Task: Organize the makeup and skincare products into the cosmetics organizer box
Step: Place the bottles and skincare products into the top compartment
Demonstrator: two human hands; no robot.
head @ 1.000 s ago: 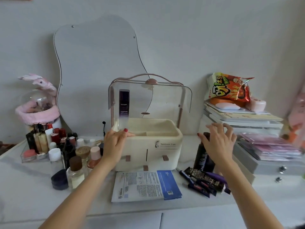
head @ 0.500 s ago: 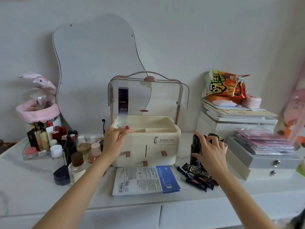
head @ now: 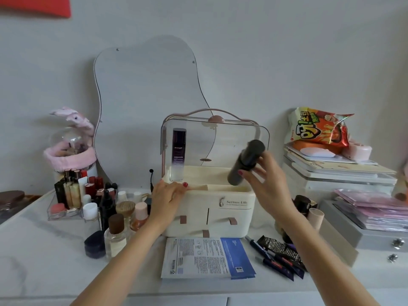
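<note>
Right hand (head: 268,182): now grips the black bottle (head: 246,162), lifted from the table's (head: 44,250) right side, tilted over the organizer box (head: 209,208) open top. Left hand (head: 169,196): flat on box's left rim, holding nothing. Purple bottle (head: 178,154) already inside; placement looks imminent.

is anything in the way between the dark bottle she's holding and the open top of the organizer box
Nothing visible blocks it. The right hand holds the dark bottle tilted, its lower end just over the right side of the cosmetics organizer box. The clear lid is swung up behind, and the purple bottle stands in the far left corner.
</note>
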